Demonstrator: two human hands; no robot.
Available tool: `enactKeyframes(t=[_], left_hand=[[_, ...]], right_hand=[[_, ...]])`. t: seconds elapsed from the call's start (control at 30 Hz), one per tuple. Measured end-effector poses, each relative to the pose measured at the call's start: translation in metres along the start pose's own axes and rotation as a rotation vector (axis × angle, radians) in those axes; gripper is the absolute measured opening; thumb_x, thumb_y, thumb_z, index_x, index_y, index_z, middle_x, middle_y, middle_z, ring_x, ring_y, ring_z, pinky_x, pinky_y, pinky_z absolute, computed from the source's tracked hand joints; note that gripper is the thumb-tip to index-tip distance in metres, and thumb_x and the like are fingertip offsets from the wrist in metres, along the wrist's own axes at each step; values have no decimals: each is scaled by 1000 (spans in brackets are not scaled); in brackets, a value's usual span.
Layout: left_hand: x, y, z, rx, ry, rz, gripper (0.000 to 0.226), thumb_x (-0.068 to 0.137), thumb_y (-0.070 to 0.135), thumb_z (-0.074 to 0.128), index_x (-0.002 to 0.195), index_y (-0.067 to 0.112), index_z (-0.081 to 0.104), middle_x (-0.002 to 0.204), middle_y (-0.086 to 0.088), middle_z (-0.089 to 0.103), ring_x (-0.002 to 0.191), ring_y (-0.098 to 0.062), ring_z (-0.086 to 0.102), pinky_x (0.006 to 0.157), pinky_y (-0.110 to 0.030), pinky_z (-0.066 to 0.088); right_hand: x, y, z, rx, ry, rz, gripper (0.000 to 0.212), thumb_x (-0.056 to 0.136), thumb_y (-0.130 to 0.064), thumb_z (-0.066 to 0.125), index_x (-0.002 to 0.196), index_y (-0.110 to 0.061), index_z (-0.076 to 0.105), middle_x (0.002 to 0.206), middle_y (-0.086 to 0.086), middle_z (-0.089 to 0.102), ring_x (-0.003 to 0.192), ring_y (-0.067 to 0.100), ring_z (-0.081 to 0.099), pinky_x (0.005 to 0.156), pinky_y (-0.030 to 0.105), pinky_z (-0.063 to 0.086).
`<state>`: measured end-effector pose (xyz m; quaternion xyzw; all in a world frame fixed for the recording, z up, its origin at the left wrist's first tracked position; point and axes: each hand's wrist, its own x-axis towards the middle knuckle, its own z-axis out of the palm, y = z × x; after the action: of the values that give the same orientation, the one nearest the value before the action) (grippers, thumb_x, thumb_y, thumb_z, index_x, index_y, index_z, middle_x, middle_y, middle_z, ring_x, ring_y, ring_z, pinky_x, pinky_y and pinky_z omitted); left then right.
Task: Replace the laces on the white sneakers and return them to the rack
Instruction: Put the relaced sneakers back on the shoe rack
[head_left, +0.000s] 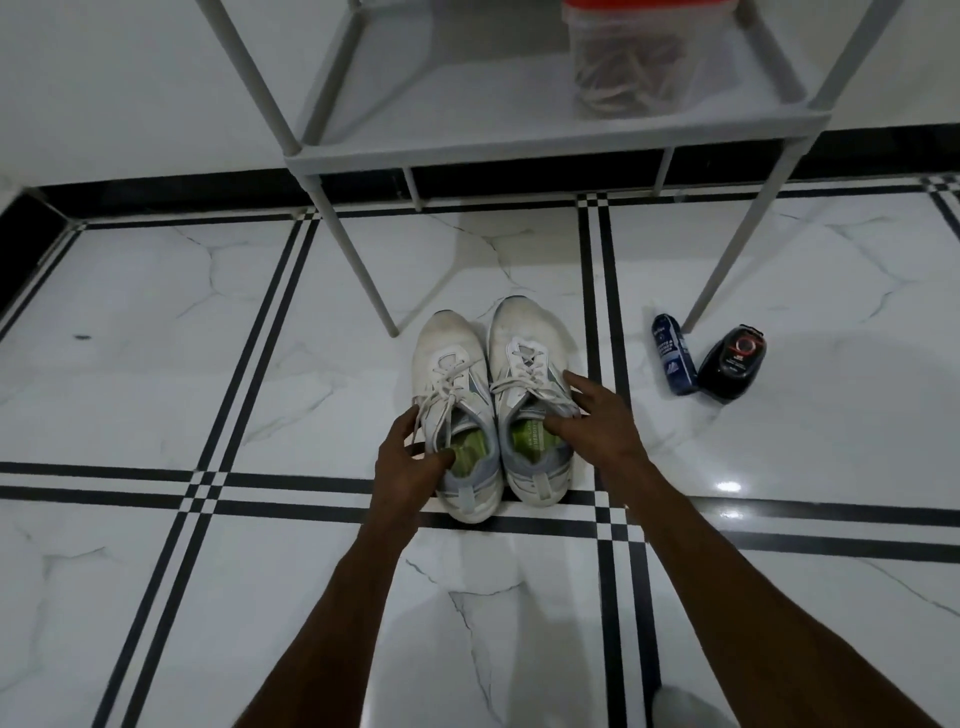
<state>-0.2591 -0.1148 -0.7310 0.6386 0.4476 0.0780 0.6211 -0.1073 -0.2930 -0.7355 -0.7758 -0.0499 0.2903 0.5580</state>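
Head view: both arms reach down to a pair of white sneakers on the tiled floor (156, 322).
Sneakers: side by side, touching, toes pointing at the rack, heels toward the person; both sit on the floor, not on the rack.
Left sneaker (454, 364): laces (441, 387) threaded and loose, green insole showing in the opening.
Right sneaker (527, 332): laced too, green insole showing, set a little farther forward than its mate.
Left hand (402, 467): at the outer side of the left sneaker, thumb dipped into the opening, fingers curled round the collar edge, so it grips the shoe.
Right hand (597, 421): on the right sneaker, thumb down in the opening, fingers spread over the outer side near the collar; it grips the collar.
Rack (519, 140): pale grey frame just beyond the sneakers, its near left leg coming down beside the left sneaker's toe.
Jar (626, 57): clear, red lid, on the rack shelf, tangled tan strands inside.
Blue bottle (674, 353): lying on the floor to the right of the sneakers, near the rack's right leg.
Black bottle (731, 361): lying just beside the blue one, touching or nearly so.
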Motion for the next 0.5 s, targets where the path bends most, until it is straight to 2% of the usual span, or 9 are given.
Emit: enactKeyframes(t=[0.1,0.2,0.27,0.37,0.5], left_hand=[[-11,30,-7,3,41,14,82,62,16,75,141,30,55,129,-1,66,112,-23,66,89,-54,59],[-32,78,-18,9,16,30,80,65,14,75,141,30,56,131,-1,65,115,-23,65,92,-52,58],[-52,111,-27,4,12,35,79,64,15,74,140,31,57,132,2,64,115,-23,64,93,-50,58],[-88,157,-39,-9,18,29,81,62,17,73,140,30,57,131,4,64,115,-22,64,94,-49,58],[-147,219,-67,-33,16,21,78,64,16,74,138,34,58,128,7,67,115,-19,64,92,-50,59]], right_hand=[[-13,-29,-4,-5,1,11,65,79,-2,77,135,-25,56,101,-21,64,92,1,63,86,22,50],[-35,-72,-18,10,13,37,71,77,-4,79,142,-17,52,127,-3,65,111,13,64,101,32,51],[-51,-100,-27,16,17,53,76,76,-6,79,145,-16,49,135,1,61,118,16,62,105,38,49],[-81,-143,-40,8,14,74,81,71,-15,83,145,-21,50,137,0,61,118,15,62,105,43,49],[-135,-211,-57,-11,-3,64,92,55,-40,79,142,-27,53,131,-7,65,113,10,65,101,42,53]])
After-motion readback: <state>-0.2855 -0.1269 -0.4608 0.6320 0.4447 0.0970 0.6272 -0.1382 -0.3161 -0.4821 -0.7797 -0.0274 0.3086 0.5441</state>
